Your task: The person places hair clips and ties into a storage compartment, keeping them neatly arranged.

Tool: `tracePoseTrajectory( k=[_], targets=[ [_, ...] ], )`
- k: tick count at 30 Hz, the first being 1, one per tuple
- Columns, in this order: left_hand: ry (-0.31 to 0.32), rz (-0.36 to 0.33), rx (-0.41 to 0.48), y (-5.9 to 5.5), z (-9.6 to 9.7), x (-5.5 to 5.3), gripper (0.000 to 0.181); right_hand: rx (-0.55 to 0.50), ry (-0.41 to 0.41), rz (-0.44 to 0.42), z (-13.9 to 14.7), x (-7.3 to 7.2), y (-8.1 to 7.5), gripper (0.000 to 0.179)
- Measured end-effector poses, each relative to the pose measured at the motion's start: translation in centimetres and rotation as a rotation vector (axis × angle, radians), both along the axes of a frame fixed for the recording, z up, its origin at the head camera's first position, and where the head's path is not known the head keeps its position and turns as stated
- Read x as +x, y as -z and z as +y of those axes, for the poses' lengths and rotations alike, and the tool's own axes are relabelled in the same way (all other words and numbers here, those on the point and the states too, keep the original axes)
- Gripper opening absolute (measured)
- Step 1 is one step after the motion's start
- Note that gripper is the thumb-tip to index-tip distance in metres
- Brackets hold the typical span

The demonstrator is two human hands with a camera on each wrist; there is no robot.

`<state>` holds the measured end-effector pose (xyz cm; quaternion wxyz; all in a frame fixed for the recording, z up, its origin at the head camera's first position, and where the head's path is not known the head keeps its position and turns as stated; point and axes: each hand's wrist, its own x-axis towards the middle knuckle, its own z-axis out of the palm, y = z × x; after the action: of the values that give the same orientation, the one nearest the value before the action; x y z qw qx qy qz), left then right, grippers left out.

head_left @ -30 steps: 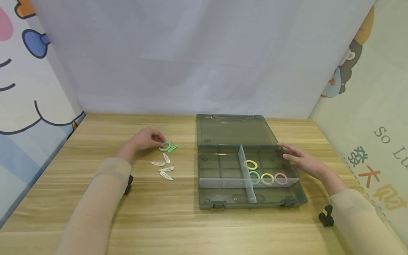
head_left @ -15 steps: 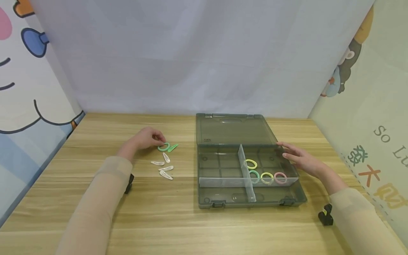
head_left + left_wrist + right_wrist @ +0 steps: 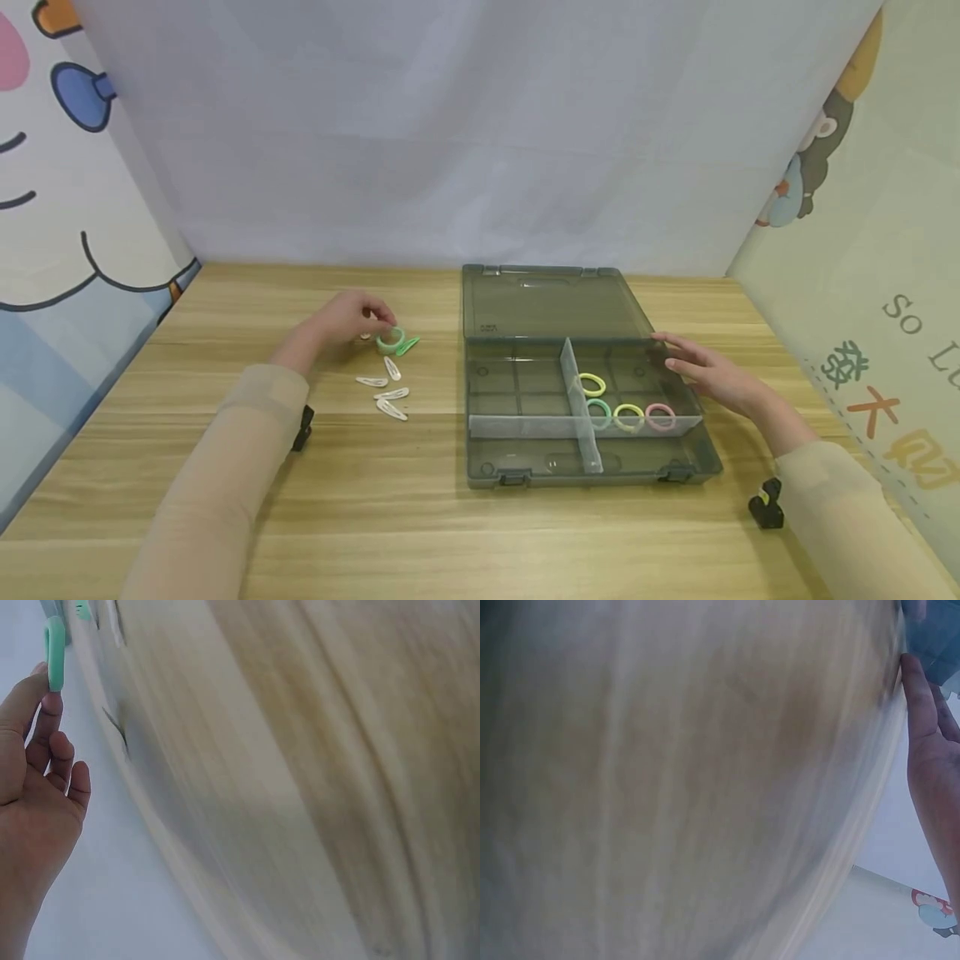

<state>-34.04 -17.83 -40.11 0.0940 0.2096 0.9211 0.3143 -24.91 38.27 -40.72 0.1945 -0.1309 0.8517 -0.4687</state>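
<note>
My left hand (image 3: 347, 321) pinches a mint-green hair tie (image 3: 391, 341) between thumb and fingertips. In the left wrist view the same hair tie (image 3: 55, 654) stands edge-on above the fingertips. Right by it on the table lies a bright green snap hair clip (image 3: 407, 346), and several white snap clips (image 3: 392, 368) are scattered nearer the front. My right hand (image 3: 708, 375) rests with fairly straight fingers on the right side of a grey see-through box (image 3: 595, 482). Inside its right rear compartment are two yellow hair ties (image 3: 592, 385), a green one (image 3: 598, 414) and a pink one (image 3: 661, 417).
The box lid (image 3: 551, 304) lies folded back toward the white backdrop (image 3: 465, 142). Pale dividers (image 3: 521, 427) cross inside the box. A small pale piece (image 3: 365, 336) shows under my left hand. Printed cartoon panels (image 3: 885, 275) border the wooden table (image 3: 390, 517).
My left hand has risen slightly, tilting up the green hair tie it pinches. The small pale piece beneath that hand has come into sight. My right hand stays at the box.
</note>
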Motion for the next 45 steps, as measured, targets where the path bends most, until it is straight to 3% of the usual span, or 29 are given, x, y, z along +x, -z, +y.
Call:
tracePoseTrajectory(
  k=[5,16,25,36,45],
  targets=[
    [0.013,0.038,0.015,-0.8,0.4,0.2,0.011,-0.002,-0.001,0.0,0.0,0.0,-0.1,0.058],
    [-0.01,0.006,0.04,-2.6,1.5,0.8,0.015,0.003,-0.002,-0.001,0.0,-0.1,0.1,0.058],
    [0.001,0.062,0.055,-4.2,3.0,1.1,0.016,-0.005,-0.004,0.001,0.1,-0.3,0.3,0.058],
    [0.019,0.077,0.077,-7.1,5.6,2.4,0.019,-0.004,-0.005,0.001,0.1,-0.4,0.4,0.058],
    [0.072,0.143,0.096,-9.2,8.2,3.0,0.011,0.023,-0.01,0.038,0.2,-0.6,0.4,0.057]
  ],
)
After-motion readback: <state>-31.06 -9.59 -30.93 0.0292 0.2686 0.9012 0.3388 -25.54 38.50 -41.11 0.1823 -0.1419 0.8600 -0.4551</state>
